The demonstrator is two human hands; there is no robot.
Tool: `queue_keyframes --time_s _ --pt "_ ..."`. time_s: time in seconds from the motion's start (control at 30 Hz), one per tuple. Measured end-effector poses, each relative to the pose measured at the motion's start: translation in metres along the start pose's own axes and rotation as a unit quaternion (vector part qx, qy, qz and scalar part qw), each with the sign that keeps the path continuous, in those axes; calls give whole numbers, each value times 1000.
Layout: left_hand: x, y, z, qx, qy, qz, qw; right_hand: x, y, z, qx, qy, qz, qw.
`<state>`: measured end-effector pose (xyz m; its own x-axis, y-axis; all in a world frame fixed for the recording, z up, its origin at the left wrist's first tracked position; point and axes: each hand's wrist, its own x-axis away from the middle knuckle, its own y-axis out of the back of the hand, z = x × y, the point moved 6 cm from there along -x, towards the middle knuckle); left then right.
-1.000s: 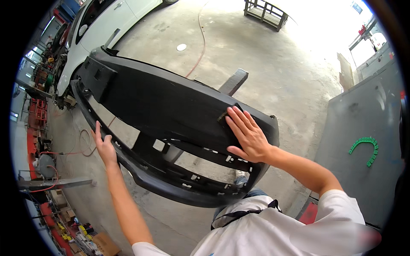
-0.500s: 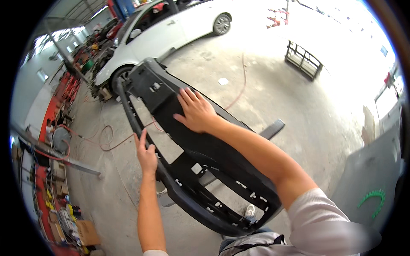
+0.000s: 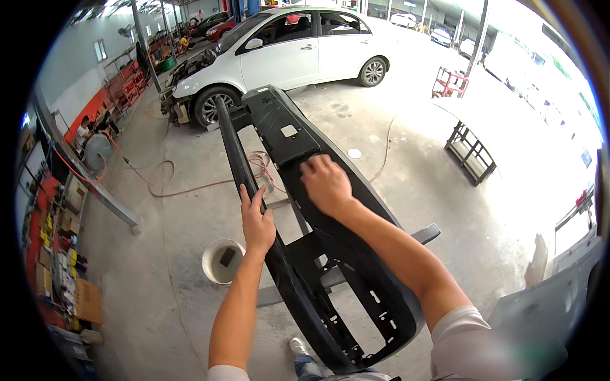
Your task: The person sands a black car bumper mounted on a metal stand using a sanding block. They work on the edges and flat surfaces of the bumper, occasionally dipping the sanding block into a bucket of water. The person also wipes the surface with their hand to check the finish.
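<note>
On the big black bumper (image 3: 305, 209) we have both our hands. Our left hand (image 3: 257, 222) sits on its thin left edge with the fingers straight and close together, pressed flat, not wrapped round it. Our right hand (image 3: 325, 184) lies on the wide middle part, fingers bent a little, resting on top. So neither grip is closed on the bumper; both just press on it.

The bumper is long and curved, with big holes cut in it and little tabs along the rims. It looks like hard plastic, dull and a bit dusty. We think it is light for its size but floppy, so it may bend or twist if we lift one end only. The smooth top looks slippery. The rims of the holes and the thin edge look like the best places to take hold, with our hands far apart.

Under the bumper a grey stand (image 3: 426, 233) pokes out on the right side. Left of the bumper a white bucket (image 3: 222, 261) sits on the concrete floor (image 3: 159, 305). Past the far end of the bumper is a white car (image 3: 286, 54), and a red hose (image 3: 159, 184) curls on the floor near it.
</note>
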<state>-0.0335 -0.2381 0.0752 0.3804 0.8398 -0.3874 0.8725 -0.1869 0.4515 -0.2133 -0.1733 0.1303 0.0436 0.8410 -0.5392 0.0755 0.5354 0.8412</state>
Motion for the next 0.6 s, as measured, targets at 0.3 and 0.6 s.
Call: queue_keyframes --time_s 0.3,0.6 --pt "4 3 -1 5 8 -33 999 -56 37 -53 -217 -72 27 973" --pt "7 3 -6 3 11 -30 999 -82 7 -12 -107 236 -70 963"
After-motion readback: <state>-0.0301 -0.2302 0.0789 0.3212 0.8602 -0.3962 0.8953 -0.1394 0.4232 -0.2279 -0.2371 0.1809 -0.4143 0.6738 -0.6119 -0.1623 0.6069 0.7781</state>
